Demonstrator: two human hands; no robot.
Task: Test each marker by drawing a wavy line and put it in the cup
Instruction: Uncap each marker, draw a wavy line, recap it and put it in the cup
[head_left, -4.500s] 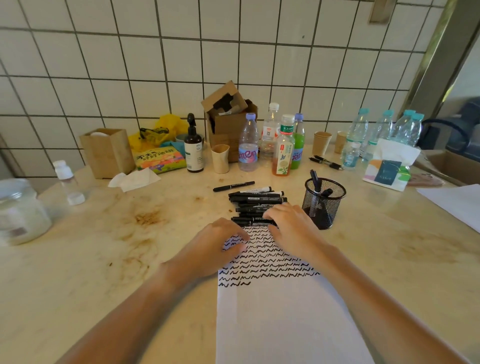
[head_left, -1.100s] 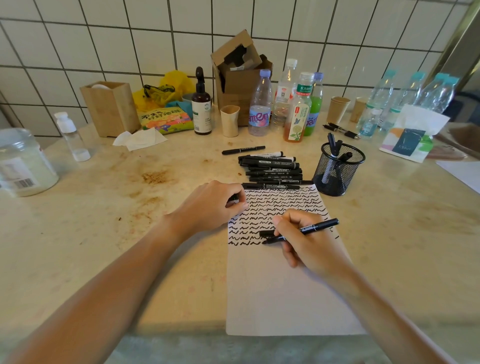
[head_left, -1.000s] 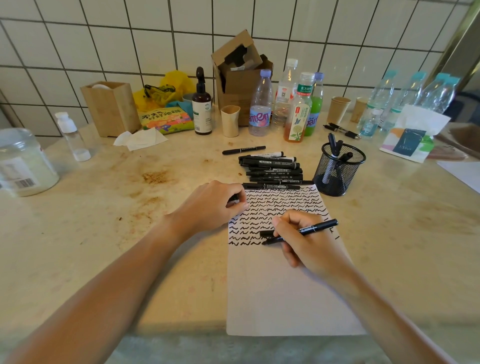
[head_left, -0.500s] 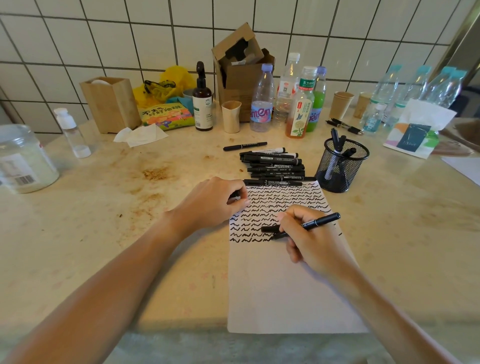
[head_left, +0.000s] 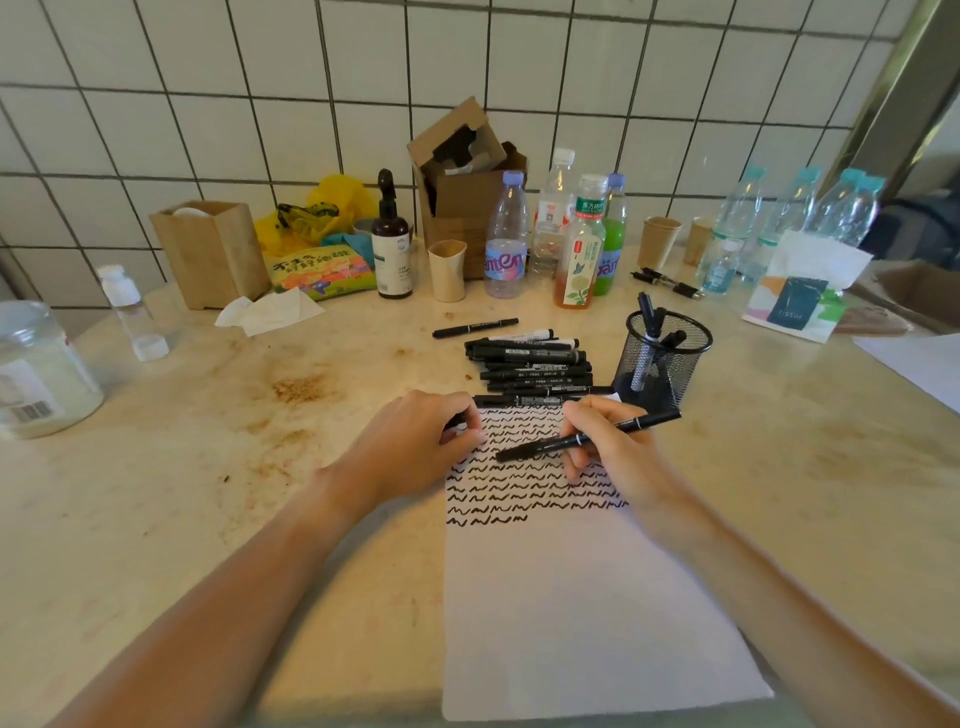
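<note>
A white paper sheet (head_left: 582, 613) lies in front of me, its upper part filled with rows of black wavy lines. My right hand (head_left: 618, 457) grips a black marker (head_left: 587, 437), whose tip points left over the drawn rows. My left hand (head_left: 415, 447) rests at the sheet's upper left corner and pinches a small black marker cap (head_left: 460, 422). A pile of several black markers (head_left: 530, 366) lies just beyond the paper. A black mesh cup (head_left: 662, 358) with a few markers in it stands to the right of the pile.
Along the tiled wall stand a wooden box (head_left: 208, 254), a dark spray bottle (head_left: 390, 244), a cardboard box (head_left: 467, 182), several drink bottles (head_left: 579, 244) and paper cups (head_left: 658, 241). A glass jar (head_left: 36, 369) sits far left, a tissue pack (head_left: 800, 296) far right.
My right hand has lifted the marker from the lowest line and carried it up toward my left hand. The last wavy row now lies uncovered below both hands.
</note>
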